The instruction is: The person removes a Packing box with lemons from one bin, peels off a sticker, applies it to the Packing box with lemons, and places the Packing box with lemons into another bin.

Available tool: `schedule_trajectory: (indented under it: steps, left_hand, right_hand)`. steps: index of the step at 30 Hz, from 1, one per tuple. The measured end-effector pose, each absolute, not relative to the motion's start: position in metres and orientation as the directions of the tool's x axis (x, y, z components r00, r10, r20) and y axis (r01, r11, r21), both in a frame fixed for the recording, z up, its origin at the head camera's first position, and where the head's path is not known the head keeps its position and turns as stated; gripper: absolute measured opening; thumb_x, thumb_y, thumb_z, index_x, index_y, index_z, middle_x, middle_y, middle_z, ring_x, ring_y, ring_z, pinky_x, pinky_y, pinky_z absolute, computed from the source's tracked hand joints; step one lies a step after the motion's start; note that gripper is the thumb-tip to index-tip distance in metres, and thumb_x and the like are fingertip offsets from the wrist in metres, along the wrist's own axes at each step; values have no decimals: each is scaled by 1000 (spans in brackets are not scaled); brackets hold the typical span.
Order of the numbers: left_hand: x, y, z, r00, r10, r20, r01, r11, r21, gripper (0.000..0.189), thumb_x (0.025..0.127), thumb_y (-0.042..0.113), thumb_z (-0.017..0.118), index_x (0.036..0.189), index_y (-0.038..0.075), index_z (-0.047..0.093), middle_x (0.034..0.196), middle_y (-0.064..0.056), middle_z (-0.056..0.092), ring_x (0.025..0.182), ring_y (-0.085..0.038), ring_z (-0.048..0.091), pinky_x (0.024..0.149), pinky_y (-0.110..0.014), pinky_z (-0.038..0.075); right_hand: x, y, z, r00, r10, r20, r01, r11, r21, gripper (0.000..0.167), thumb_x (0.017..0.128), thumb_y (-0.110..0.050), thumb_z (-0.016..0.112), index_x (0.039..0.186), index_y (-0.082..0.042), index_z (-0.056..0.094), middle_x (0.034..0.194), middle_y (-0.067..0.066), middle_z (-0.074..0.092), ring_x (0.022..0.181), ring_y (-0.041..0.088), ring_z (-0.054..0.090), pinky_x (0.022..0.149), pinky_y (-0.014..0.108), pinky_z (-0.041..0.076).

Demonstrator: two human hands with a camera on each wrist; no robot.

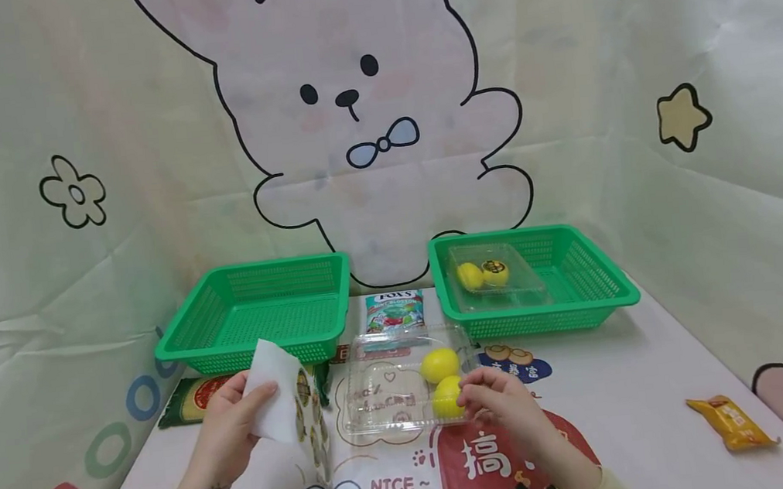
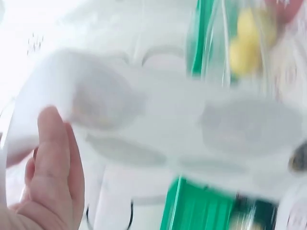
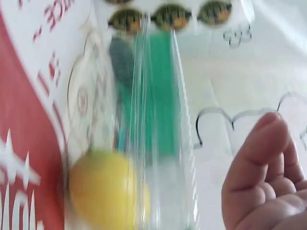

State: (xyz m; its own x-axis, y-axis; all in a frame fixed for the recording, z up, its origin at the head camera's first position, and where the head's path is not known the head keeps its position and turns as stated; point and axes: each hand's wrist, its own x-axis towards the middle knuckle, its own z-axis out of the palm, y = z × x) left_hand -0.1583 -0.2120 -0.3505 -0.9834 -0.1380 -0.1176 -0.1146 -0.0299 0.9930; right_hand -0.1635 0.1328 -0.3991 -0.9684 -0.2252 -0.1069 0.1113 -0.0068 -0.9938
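Observation:
My left hand [image 1: 228, 422] grips a white sticker sheet [image 1: 275, 394] by its edge; round dark stickers [image 3: 171, 17] with gold print show on it in the right wrist view. In front of me lies a clear plastic box [image 1: 387, 396] with two yellow lemons [image 1: 440, 365] at its right side. Over the box's right front corner is my right hand [image 1: 507, 409], thumb and fingers bent close together. Whether a small sticker sits between those fingertips cannot be made out. The left wrist view is blurred, showing the sheet's pale back beside my left fingers [image 2: 53, 163].
Two green baskets stand at the back; the left basket [image 1: 258, 314] holds nothing visible, the right basket [image 1: 579, 306] holds a clear box of lemons [image 1: 495, 274] bearing a round sticker. A candy bag [image 1: 394, 310], a green packet [image 1: 191, 398] and an orange packet [image 1: 732, 422] lie around.

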Motion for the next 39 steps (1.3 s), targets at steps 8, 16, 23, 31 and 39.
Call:
schedule_trajectory:
  steps: [8,16,23,31,39]
  left_hand:
    - [-148,-151,-357,-992,-111,-68,-61,-63,996,29,86,4,58,111,-6,50,102,-11,60,84,-21,60,68,-41,55]
    - [-142,-137,-363,-999,-26,-30,-28,-94,995,21,84,1,59,103,-6,53,95,-10,61,83,-21,60,66,-40,55]
    - [-140,-143,-362,-999,-41,-25,-23,-56,998,23,85,2,58,105,-7,53,97,-12,62,84,-21,61,68,-42,54]
    - [-142,-181,-347,-988,-146,-42,-44,9,999,26,86,5,61,110,-2,53,96,-1,62,82,-16,62,67,-38,55]
    - [-159,-271,-359,-915,-403,39,-115,351,929,39,89,13,59,122,-3,48,86,12,58,65,-2,56,55,-25,52]
  right_hand:
    - [-148,73,-390,-849,-520,-96,76,59,-995,29,89,-24,60,103,2,60,86,1,65,77,14,59,63,26,52]
    - [-142,43,-387,-860,-511,-8,-57,113,-992,19,88,-21,62,94,-3,65,79,3,61,67,10,53,57,21,47]
    - [-142,44,-388,-893,-450,4,-44,79,-996,18,90,-14,56,85,4,60,79,6,63,69,11,58,58,21,48]
    - [-148,55,-389,-929,-370,-13,1,33,-999,21,89,-12,57,88,8,58,77,10,65,65,13,58,57,23,49]
    - [-157,68,-395,-949,-312,-43,40,16,-999,20,90,-12,56,90,9,55,75,5,62,66,14,58,58,23,48]
